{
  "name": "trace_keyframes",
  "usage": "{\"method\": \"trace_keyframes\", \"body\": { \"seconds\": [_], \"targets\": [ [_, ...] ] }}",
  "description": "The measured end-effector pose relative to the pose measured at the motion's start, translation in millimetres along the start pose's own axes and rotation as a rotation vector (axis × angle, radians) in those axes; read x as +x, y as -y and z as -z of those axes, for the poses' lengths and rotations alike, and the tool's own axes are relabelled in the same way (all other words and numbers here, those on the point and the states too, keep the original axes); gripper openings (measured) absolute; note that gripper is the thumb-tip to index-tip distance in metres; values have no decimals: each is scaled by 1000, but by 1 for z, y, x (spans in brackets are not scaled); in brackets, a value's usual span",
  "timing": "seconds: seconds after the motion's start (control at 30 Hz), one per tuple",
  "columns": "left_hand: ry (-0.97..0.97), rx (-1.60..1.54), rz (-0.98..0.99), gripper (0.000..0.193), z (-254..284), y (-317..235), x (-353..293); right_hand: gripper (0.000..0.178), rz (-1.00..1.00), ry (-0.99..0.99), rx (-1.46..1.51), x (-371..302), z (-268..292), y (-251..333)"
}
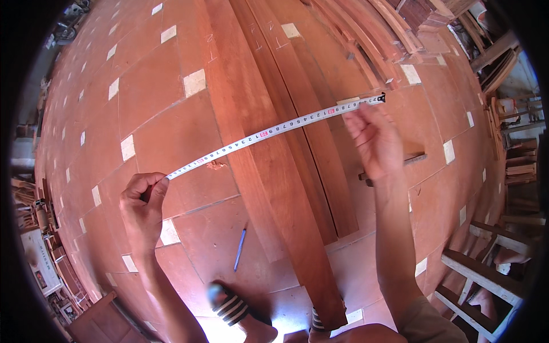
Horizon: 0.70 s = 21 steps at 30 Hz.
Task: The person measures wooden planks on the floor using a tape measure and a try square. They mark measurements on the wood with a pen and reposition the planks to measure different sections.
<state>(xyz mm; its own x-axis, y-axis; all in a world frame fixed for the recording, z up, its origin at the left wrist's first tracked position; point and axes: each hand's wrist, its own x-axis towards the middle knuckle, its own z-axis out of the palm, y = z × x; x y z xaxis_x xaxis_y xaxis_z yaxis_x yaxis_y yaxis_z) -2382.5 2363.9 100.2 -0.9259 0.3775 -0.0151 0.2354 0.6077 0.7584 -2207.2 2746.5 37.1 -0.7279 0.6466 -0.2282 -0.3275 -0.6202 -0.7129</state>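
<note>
A white tape measure blade (234,146) stretches in a slight arc from left to right above long reddish-brown wooden boards (274,171). My left hand (144,197) is closed on the blade's left end, thumb pressed against it; no tape case shows. The dark hook end of the blade points out at the right. Just beneath the blade near that end is my right hand (374,140), its fingers loosely extended and slightly blurred, the fingertips at the blade's edge. Pale pencil-like marks show on the boards' far parts.
A blue pen (239,250) lies on the tiled floor (143,166) left of the boards. A dark wooden piece (414,158) rests beside my right forearm. More wood strips (366,46) lie at the far right, and a wooden frame (480,274) stands near right. My striped sandal (231,308) is close to the boards.
</note>
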Motion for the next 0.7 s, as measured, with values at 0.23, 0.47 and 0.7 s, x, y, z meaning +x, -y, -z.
{"method": "trace_keyframes", "body": {
  "seconds": [0.23,0.47,0.7],
  "targets": [
    [31,-16,60,8,-14,-7,-4,19,-203,152,-203,-25,-41,-57],
    [47,-26,60,7,-18,-18,-5,21,-169,187,-253,-28,-44,-60],
    [62,-15,58,7,-19,-19,-4,18,-146,185,-277,-29,-44,-61]
  ]
}}
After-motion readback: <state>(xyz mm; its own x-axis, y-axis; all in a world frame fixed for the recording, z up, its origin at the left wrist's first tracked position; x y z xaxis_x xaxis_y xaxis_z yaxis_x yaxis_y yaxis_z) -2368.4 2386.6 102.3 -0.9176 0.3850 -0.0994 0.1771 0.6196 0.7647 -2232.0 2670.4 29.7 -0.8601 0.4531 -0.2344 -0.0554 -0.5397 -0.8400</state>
